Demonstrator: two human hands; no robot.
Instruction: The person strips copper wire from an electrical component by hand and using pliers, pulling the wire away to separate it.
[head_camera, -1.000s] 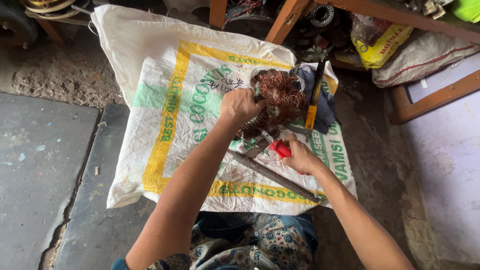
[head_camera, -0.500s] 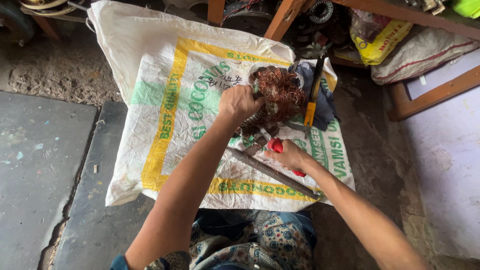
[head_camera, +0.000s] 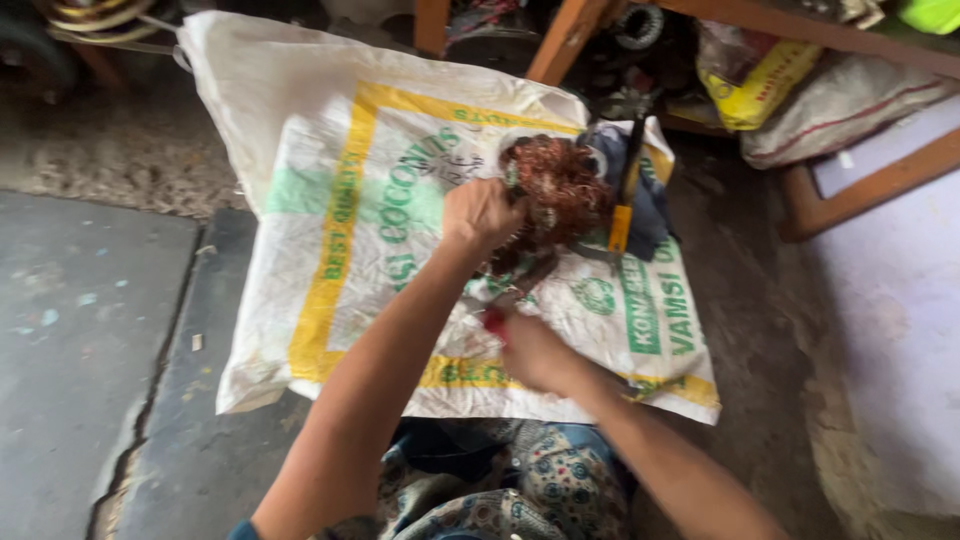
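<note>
A tangled bundle of copper winding wire (head_camera: 558, 190) sits on a white woven sack (head_camera: 330, 160) spread flat over the floor, a little right of the frame's centre and in its upper half. The left hand (head_camera: 480, 215) lies against the bundle's left edge, its fingers curled into the wire and closed on it; the fingertips themselves are hidden in the coils. Just below, near the middle of the frame, the right hand (head_camera: 535, 352) is closed around a red-handled tool (head_camera: 495, 320), of which only a bit of red shows above the knuckles; the tool's working end points up toward the underside of the bundle, but blur hides whether it touches the wire. Right of the bundle, touching or nearly touching it, a slim tool with a yellow handle and dark shaft (head_camera: 624, 190) lies upright in the frame across a dark blue cloth (head_camera: 655, 205). The sack bears yellow borders and green print, and serves as a mat rather than a container. In the upper right of the frame a yellow plastic bag (head_camera: 765, 85) and a pale grey sack (head_camera: 850, 110) lie bunched beneath wooden furniture legs (head_camera: 560, 40); their contents cannot be seen. Grey concrete floor (head_camera: 90, 330) fills the left side.
</note>
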